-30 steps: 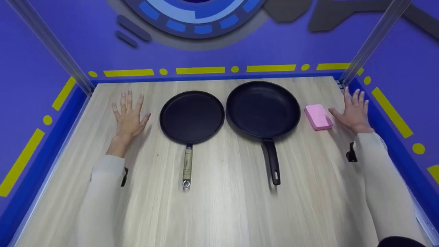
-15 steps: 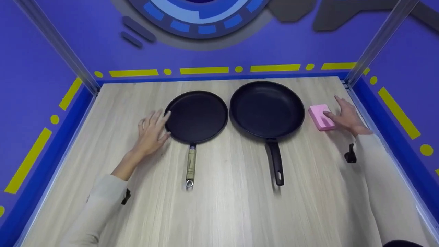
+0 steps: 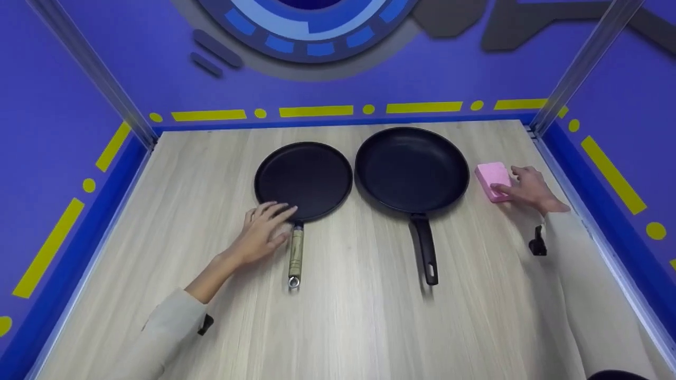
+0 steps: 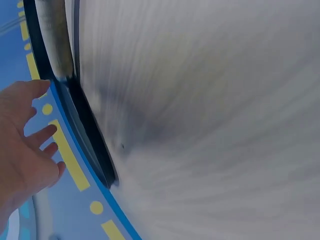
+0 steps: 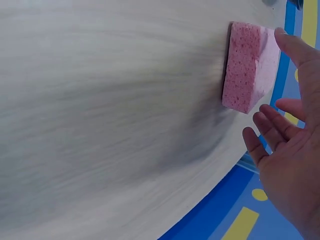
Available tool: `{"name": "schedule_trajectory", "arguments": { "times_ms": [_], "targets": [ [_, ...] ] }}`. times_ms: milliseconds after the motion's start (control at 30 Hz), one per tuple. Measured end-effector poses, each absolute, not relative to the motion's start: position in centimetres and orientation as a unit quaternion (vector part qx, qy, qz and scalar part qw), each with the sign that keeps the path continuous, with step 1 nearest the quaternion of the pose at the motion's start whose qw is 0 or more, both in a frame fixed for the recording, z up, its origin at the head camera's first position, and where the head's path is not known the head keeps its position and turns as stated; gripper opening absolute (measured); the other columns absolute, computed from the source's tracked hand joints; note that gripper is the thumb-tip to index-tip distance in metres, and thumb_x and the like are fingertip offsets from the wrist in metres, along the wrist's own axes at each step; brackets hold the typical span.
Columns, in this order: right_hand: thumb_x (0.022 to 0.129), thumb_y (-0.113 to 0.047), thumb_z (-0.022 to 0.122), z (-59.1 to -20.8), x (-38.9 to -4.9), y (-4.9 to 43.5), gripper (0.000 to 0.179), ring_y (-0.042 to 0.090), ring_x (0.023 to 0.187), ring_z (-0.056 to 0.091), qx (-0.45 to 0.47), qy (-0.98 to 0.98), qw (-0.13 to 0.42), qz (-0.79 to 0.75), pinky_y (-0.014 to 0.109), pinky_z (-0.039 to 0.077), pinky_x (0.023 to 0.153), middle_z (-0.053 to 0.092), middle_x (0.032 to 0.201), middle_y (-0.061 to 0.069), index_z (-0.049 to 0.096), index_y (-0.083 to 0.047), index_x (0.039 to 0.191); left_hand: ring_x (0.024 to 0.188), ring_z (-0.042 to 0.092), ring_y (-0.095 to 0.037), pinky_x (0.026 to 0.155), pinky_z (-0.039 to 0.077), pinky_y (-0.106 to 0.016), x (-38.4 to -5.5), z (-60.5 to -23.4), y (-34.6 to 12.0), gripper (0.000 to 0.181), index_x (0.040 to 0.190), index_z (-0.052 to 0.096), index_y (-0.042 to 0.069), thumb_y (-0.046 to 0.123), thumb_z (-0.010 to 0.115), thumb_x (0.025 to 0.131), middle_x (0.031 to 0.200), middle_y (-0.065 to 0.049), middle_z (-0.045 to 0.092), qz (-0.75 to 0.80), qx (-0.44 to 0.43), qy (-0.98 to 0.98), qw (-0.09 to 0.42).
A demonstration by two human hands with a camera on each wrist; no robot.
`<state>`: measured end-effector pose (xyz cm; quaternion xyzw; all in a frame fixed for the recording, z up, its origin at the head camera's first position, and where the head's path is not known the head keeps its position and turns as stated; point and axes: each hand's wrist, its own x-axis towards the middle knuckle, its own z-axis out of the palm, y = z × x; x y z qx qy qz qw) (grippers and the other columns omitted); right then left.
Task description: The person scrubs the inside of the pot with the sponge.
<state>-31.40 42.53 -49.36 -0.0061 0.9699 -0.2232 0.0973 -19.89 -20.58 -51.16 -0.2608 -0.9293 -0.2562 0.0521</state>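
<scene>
On the wooden tabletop lies a shallow round black crepe pan (image 3: 303, 177) with a greenish wood-look handle (image 3: 296, 256) that ends in a metal ring. My left hand (image 3: 260, 235) is beside the top of that handle, its relaxed fingers overlapping the pan's near rim in the head view. The left wrist view shows those fingers (image 4: 40, 137) spread and holding nothing. At the right is a pink sponge (image 5: 242, 65). My right hand (image 3: 531, 191) hovers by it, thumb over its near end and the other fingers along its right side, without a grip.
A deeper black frying pan (image 3: 412, 169) sits right of the crepe pan, its black handle (image 3: 424, 250) pointing toward me. Blue panels with yellow marks (image 3: 317, 111) wall the wooden table (image 3: 359, 316) at the back and both sides.
My left hand has moved from the table's left side, right and nearer, to the crepe pan's handle. My right hand has lowered leftward to the sponge. Pans and sponge have stayed put.
</scene>
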Motion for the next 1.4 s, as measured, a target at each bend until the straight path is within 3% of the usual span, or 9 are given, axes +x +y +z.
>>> {"name": "schedule_trajectory", "arguments": {
  "times_ms": [267,600,800,900,967,1067,1200,1400],
  "targets": [
    [0.098,-0.049,0.064,-50.0,-30.8,42.8,0.093,0.053,0.122,0.041,-0.025,0.965,0.091,-0.246,0.068,0.038,0.110,0.040,0.139,0.042,0.026,0.017,0.151,0.133,0.046,-0.040,0.107,0.030,-0.065,-18.6,-51.2,-19.5,0.045,0.139,0.063,0.008,0.019,0.070,0.096,0.137,-0.019,0.061,-0.264,-0.266,-0.927,0.026],
    [0.094,-0.051,0.068,-50.3,-30.9,42.8,0.089,0.047,0.112,0.042,-0.035,0.969,0.080,-0.233,0.061,0.039,0.092,0.046,0.125,0.037,0.040,0.018,0.143,0.129,0.053,-0.037,0.104,0.042,-0.060,-17.6,-51.7,-19.3,0.058,0.149,0.051,0.007,0.024,0.070,0.097,0.135,-0.017,0.059,-0.298,-0.239,-0.924,-0.011],
    [0.089,-0.046,0.076,-50.2,-31.1,43.1,0.077,0.036,0.097,0.047,-0.048,0.970,0.064,-0.230,0.041,0.036,0.077,0.052,0.098,0.023,0.054,0.016,0.130,0.129,0.055,-0.037,0.108,0.045,-0.059,-17.4,-51.8,-19.2,0.069,0.153,0.044,0.005,0.027,0.074,0.095,0.138,-0.017,0.056,-0.348,-0.212,-0.911,-0.056],
    [0.087,-0.040,0.080,-50.3,-31.3,43.0,0.069,0.029,0.090,0.047,-0.058,0.966,0.062,-0.244,0.033,0.032,0.071,0.048,0.085,0.013,0.060,0.016,0.122,0.126,0.058,-0.035,0.107,0.047,-0.056,-17.3,-51.8,-19.3,0.080,0.157,0.035,0.004,0.026,0.076,0.093,0.139,-0.017,0.054,-0.369,-0.197,-0.904,-0.082],
    [0.087,-0.041,0.080,-50.0,-31.4,43.0,0.073,0.030,0.092,0.046,-0.051,0.966,0.077,-0.243,0.034,0.032,0.073,0.049,0.088,0.014,0.058,0.017,0.127,0.124,0.060,-0.035,0.105,0.048,-0.056,-17.4,-51.6,-19.2,0.084,0.159,0.031,0.002,0.027,0.077,0.093,0.138,-0.018,0.054,-0.371,-0.195,-0.903,-0.092],
    [0.090,-0.044,0.077,-49.4,-31.4,43.1,0.088,0.039,0.104,0.046,-0.028,0.962,0.116,-0.246,0.046,0.043,0.086,0.053,0.110,0.031,0.044,0.020,0.140,0.124,0.060,-0.036,0.103,0.049,-0.058,-17.5,-51.3,-19.3,0.084,0.158,0.031,0.002,0.029,0.077,0.092,0.140,-0.019,0.053,-0.362,-0.196,-0.906,-0.101],
    [0.091,-0.053,0.072,-48.1,-31.5,43.3,0.106,0.049,0.122,0.038,0.006,0.956,0.159,-0.248,0.066,0.035,0.111,0.037,0.144,0.041,0.023,0.019,0.151,0.125,0.060,-0.037,0.102,0.049,-0.059,-17.7,-51.0,-19.4,0.082,0.157,0.035,0.004,0.031,0.077,0.092,0.146,-0.020,0.051,-0.347,-0.198,-0.910,-0.109],
    [0.090,-0.058,0.071,-46.1,-31.8,43.6,0.108,0.048,0.123,0.035,0.012,0.953,0.168,-0.254,0.063,0.035,0.108,0.035,0.147,0.038,0.021,0.014,0.155,0.121,0.060,-0.036,0.103,0.050,-0.058,-17.7,-51.0,-19.7,0.076,0.154,0.041,0.002,0.035,0.074,0.094,0.147,-0.021,0.051,-0.319,-0.219,-0.916,-0.109]
  ]
}}
